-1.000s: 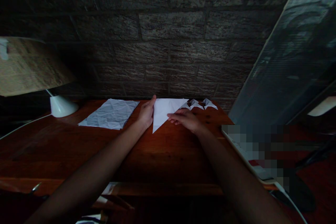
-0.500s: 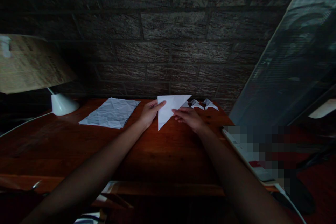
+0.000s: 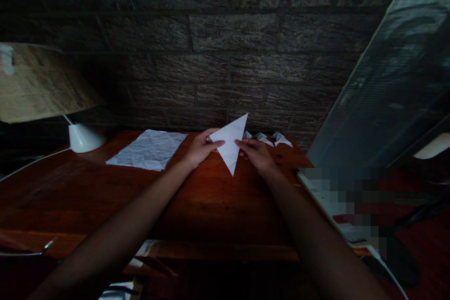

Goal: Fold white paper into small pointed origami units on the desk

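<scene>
A white sheet of paper folded into a triangle (image 3: 232,138) is held up above the wooden table, one corner pointing up and another down. My left hand (image 3: 203,147) grips its left side, thumb flat on the front face and fingers behind. On the right edge, my right hand (image 3: 256,152) pinches it between thumb and fingers. Small folded paper pieces (image 3: 281,139) stand in a row at the back of the table, just beyond my right hand. To the left lies a stack of creased white paper (image 3: 149,149).
A lamp with a white base (image 3: 84,138) and papery shade (image 3: 42,82) stands at the table's left. On the right edge sits a flat device (image 3: 323,197) with a white cable, partly blurred out. A dark block wall (image 3: 232,65) rises behind the wooden table (image 3: 218,211).
The paper triangle has turned in my hands, so its long edge no longer faces right and one corner now points upward. Both hands have stayed on it and shifted grip slightly.
</scene>
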A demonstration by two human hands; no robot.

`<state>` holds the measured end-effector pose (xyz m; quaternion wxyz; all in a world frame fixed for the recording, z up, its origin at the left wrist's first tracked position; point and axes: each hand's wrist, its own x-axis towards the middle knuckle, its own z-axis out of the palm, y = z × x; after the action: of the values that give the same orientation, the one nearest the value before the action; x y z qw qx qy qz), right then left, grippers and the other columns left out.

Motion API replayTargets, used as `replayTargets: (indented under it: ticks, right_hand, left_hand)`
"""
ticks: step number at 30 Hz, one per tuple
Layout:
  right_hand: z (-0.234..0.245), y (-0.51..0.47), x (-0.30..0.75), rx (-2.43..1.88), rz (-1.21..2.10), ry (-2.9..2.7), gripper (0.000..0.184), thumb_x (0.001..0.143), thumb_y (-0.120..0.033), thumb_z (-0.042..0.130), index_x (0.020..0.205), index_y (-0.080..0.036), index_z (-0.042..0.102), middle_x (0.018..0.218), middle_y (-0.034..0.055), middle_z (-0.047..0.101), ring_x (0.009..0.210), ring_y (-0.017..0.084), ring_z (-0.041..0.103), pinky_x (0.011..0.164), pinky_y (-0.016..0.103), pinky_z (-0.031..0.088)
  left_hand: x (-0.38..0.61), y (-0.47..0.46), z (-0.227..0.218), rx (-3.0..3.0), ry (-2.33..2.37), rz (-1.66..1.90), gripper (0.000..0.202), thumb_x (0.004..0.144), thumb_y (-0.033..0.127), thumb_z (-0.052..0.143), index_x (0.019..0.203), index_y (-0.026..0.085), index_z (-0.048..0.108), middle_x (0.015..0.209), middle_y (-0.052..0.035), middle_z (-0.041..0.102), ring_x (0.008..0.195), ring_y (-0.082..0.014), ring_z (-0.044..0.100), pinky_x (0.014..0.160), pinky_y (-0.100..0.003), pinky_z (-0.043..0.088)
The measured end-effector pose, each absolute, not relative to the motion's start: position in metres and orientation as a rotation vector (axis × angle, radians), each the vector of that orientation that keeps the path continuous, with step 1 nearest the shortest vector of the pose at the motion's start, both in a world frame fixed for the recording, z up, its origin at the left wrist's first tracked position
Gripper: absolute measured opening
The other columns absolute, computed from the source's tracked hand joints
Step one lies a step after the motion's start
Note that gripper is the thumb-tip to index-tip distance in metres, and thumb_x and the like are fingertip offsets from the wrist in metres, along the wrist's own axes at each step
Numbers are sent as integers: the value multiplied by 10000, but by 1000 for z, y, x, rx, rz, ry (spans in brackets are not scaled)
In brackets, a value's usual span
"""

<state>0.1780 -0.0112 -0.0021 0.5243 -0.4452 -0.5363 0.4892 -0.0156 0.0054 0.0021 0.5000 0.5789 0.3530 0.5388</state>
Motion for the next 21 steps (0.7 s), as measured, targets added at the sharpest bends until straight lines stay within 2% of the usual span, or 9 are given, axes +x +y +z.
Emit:
replayTargets:
  ticks: [2,7,12,17,21]
  right_hand:
    - [-1,-12,177,-1043,1160,-1283,393,664,-481,781,900,-183,684,678,-23,623,563,90,522,507,223,361]
    - [2,-12,175,-1037,1054,-1240,479,667,-499,781,1009,-195,640,658,-38,602,536,95,521,482,223,383]
    - [1,-10,176,-1097,995,-1189,398,773,-516,677,991,-184,646,648,-22,602,538,111,563,459,219,390]
    - [1,-9,176,-1111,1036,-1151,217,832,-342,591,957,-184,669,785,18,685,563,103,608,470,210,396]
    - [3,-11,177,-1089,1064,-1149,229,775,-242,610,982,-179,685,802,22,709,584,105,617,477,203,384]
  left_hand:
    - [-15,5,2,1421,861,1320,558,628,266,828,1163,202,683,908,-48,694,736,-154,618,621,-247,498]
    - [-11,1,2,1444,851,1301,715,603,213,834,1286,212,621,804,-39,693,635,-153,594,584,-253,466]
    - [-8,1,-1,1484,807,1330,623,568,208,843,1170,228,686,1033,-78,720,795,-193,641,692,-287,499]
    - [-12,7,-7,1520,866,1348,535,594,265,847,1112,221,719,1060,-79,715,808,-187,631,648,-259,479]
    - [-13,8,-6,1450,834,1330,536,609,236,840,1130,214,717,1024,-71,713,773,-162,616,650,-254,475]
